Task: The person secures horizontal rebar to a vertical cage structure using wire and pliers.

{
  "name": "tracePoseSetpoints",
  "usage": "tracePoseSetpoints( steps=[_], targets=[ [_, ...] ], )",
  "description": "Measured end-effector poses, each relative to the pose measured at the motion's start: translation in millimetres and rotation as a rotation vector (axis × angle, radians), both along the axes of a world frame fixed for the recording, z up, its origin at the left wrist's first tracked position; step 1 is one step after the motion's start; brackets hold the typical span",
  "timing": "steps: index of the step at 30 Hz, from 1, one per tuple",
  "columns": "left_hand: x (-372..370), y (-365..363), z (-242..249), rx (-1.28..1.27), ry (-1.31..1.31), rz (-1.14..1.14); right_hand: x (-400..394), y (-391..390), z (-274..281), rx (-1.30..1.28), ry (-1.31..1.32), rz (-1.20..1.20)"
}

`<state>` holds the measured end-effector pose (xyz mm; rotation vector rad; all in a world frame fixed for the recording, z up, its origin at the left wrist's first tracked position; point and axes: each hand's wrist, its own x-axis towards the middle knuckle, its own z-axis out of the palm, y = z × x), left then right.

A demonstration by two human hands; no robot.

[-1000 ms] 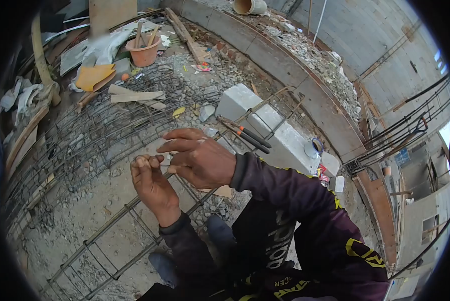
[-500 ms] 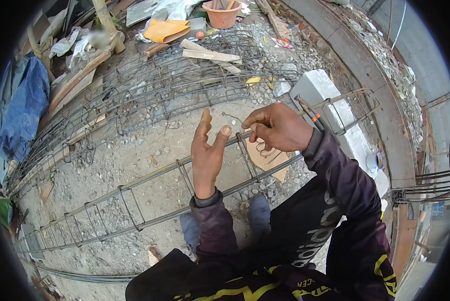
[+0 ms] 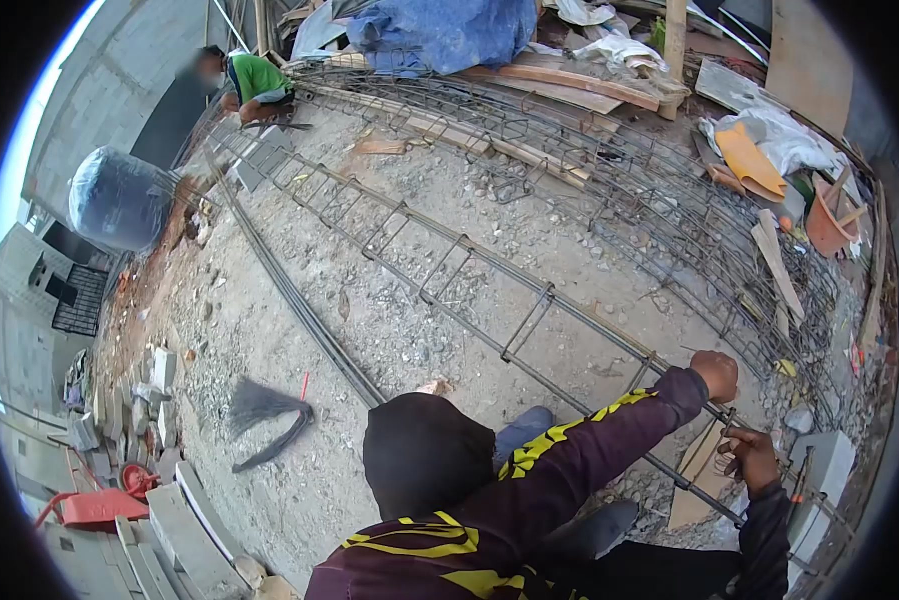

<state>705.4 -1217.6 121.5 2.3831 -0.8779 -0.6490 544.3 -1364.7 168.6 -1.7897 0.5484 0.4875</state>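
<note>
My left hand (image 3: 714, 376) is closed in a fist just beyond the upper bars of a long rebar cage (image 3: 509, 262). A thin wire end (image 3: 687, 349) shows at the far side of that fist. On the near side of the same bars, my right hand (image 3: 751, 457) is closed with curled fingers by a stirrup; what it pinches is too small to make out. Below it, thin wires lie on a piece of cardboard (image 3: 696, 490). An orange-handled tool (image 3: 800, 478) rests on the cage to the right, near a pale block (image 3: 827, 470).
More rebar cages (image 3: 659, 225) lie beyond. Loose bars (image 3: 289, 285) and a dark wire bundle (image 3: 267, 412) lie on the ground at left. A person in green (image 3: 259, 78) crouches at the cage's far end. A red wheelbarrow (image 3: 99, 506) stands at lower left.
The view has swung left, bringing the crouching person and left side into sight. My left hand, open before, has closed into a fist beyond the bars. My right hand remains closed near the stirrup.
</note>
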Motion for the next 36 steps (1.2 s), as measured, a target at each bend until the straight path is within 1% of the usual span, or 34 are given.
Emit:
tracePoseSetpoints(
  steps=[1, 3, 6, 7, 8, 9, 10, 11, 13, 14, 17, 20, 23, 26, 29, 30, 33, 36],
  targets=[
    [1.7, -5.0, -2.7, 0.058, 0.021, -0.048, -0.2, -2.0, -4.5, -0.015, -0.018, 0.007],
    [2.4, -10.7, -17.3, 0.039, 0.016, -0.021, 2.6, -2.7, -14.1, -0.038, -0.058, 0.005],
    [5.5, 0.6, -14.7, 0.008, 0.024, 0.009, 7.0, 6.6, -8.5, -0.066, -0.079, 0.015],
    [5.6, 6.0, -15.0, -0.012, 0.044, 0.040, 6.0, 7.3, -17.6, 0.028, -0.187, 0.002],
    [13.1, 7.2, -20.4, 0.015, 0.170, -0.089, -0.2, 0.8, -23.7, 0.000, -0.149, -0.026],
    [20.2, 7.1, -29.7, -0.068, 0.310, -0.235, -1.3, 5.4, -14.5, -0.060, -0.157, 0.010],
    [21.5, 15.2, -7.7, -0.099, 0.439, -0.277, -0.7, 7.7, -11.0, -0.132, -0.148, 0.037],
    [24.3, 18.1, -5.6, -0.130, 0.547, -0.246, -2.8, 6.5, -16.4, -0.096, -0.131, -0.022],
    [24.8, 24.2, -6.4, -0.161, 0.398, -0.343, -1.3, 13.4, -16.0, -0.068, -0.116, -0.068],
    [21.1, 25.0, 8.7, -0.139, 0.495, -0.184, -0.6, 17.0, -10.5, -0.073, -0.069, -0.099],
    [21.5, 24.2, -9.0, -0.266, 0.604, -0.156, 3.0, 18.4, -1.7, -0.151, -0.027, -0.036],
    [16.2, 23.2, -3.7, -0.296, 0.599, -0.112, 4.7, 23.8, 2.0, -0.296, -0.137, 0.018],
    [10.8, 20.9, -9.7, -0.407, 0.548, -0.077, 4.9, 20.0, -2.9, -0.516, -0.155, 0.161],
    [7.1, 18.3, -4.8, -0.247, 0.323, -0.171, 3.1, 18.4, 3.6, -0.672, -0.194, 0.325],
    [3.5, 17.1, 4.8, -0.198, 0.232, -0.125, 0.0, 18.7, 3.1, -0.712, -0.234, 0.310],
    [3.0, 16.0, 3.8, -0.229, 0.244, -0.092, 1.6, 21.4, 11.2, -0.746, -0.214, 0.312],
    [2.0, 15.1, 2.9, -0.232, 0.246, -0.087, 2.7, 18.5, 11.4, -0.744, -0.198, 0.328],
    [-2.6, 16.4, 9.7, -0.253, 0.192, -0.085, 5.6, 18.4, 13.2, -0.737, -0.201, 0.302]
  ],
)
